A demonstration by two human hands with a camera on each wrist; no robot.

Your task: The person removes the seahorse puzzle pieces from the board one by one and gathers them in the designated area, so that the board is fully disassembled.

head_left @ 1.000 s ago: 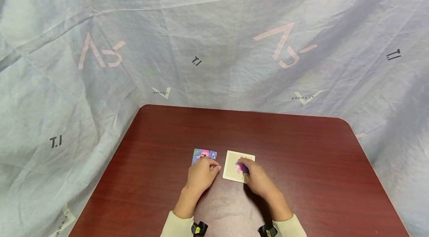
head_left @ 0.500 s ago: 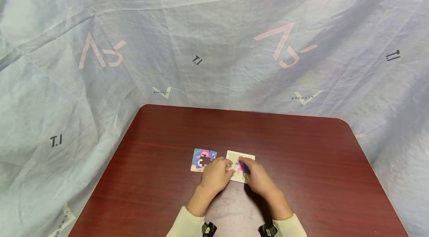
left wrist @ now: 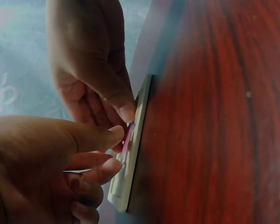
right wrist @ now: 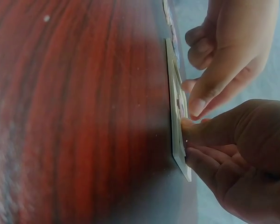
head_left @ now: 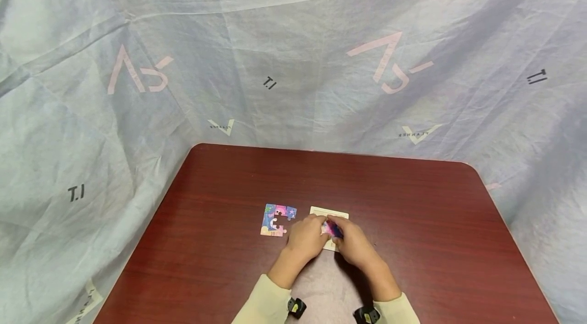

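Note:
A square, cream-coloured puzzle tray (head_left: pixel 330 211) lies on the table, with pink and dark blue jigsaw pieces (head_left: pixel 332 229) in it. My right hand (head_left: pixel 355 241) pinches these pieces from the right, thumb and fingers at their edge. From the left, my left hand (head_left: pixel 304 236) has its thumb and forefinger at the same pieces, one at either end of the pink edge (left wrist: pixel 126 140) in the left wrist view. Both hands hide much of the tray. To the left, a partly joined jigsaw (head_left: pixel 267 222) in blue and pink lies flat, with a gap in its middle and right side.
The dark red wooden table (head_left: pixel 412 201) has rounded far corners. Behind it and at its sides hangs a pale grey printed cloth (head_left: pixel 302 59). Black wrist devices, such as the strap unit (head_left: pixel 297 307), sit at both cuffs.
My left hand has moved right, from over the joined jigsaw to the tray and its pieces, uncovering the jigsaw. The right hand has stayed at the pieces.

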